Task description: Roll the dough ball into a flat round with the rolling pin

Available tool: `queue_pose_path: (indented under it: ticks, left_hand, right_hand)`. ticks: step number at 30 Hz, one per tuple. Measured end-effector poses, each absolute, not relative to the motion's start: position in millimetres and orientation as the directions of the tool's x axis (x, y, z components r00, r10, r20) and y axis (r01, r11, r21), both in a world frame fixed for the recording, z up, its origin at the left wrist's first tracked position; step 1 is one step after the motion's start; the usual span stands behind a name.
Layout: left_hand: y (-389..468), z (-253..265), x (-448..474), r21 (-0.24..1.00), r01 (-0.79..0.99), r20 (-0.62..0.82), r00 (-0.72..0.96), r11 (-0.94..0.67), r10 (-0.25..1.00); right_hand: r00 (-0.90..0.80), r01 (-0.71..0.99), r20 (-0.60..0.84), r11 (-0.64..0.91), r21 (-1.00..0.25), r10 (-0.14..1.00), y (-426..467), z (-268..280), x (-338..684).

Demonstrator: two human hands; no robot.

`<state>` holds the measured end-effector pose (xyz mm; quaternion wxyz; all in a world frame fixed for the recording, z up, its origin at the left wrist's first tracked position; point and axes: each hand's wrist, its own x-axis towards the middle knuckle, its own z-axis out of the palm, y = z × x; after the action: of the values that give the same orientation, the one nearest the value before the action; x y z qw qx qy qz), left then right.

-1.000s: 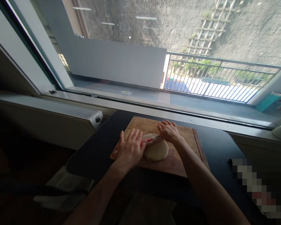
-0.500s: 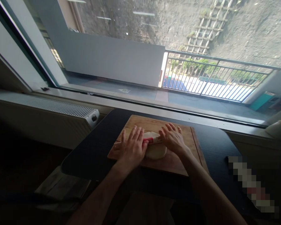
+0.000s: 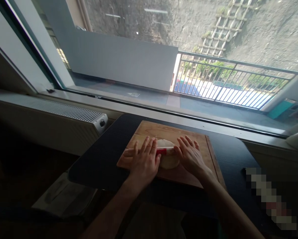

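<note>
A flattened round of pale dough [image 3: 169, 162] lies on a wooden cutting board [image 3: 153, 127]. Across it rests a rolling pin [image 3: 161, 151] with a red label in the middle. My left hand [image 3: 145, 157] lies over the pin's left part, its fingers stretched out and pointing away from me. On the pin's right part my right hand [image 3: 190, 153] presses with its palm, fingers extended and slightly spread. Neither hand wraps round the pin. The palms hide much of the pin, and the hands cover the dough's sides in part.
The board sits on a dark table [image 3: 101, 156] with rounded corners, beside a window sill [image 3: 136, 109]. A white radiator [image 3: 89, 121] stands to the left. A pixelated, blurred-out object [image 3: 270, 199] lies at the table's right. Outside the window is a railing [image 3: 223, 86].
The rolling pin has moved slightly toward me over the dough, with both hands flat on it. The whole view has shifted a little.
</note>
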<state>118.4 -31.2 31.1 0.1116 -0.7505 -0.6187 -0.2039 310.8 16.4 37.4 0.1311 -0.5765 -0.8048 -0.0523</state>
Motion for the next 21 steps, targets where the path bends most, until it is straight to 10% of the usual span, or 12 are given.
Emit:
queue_pose_path:
  ticks: [21]
  left_hand:
    - [17,42,120,0.115,0.978,0.384,0.116,-0.172,0.916]
  right_hand:
    - [-0.263,0.953,0.213,0.288,-0.095,0.941,51,54,297]
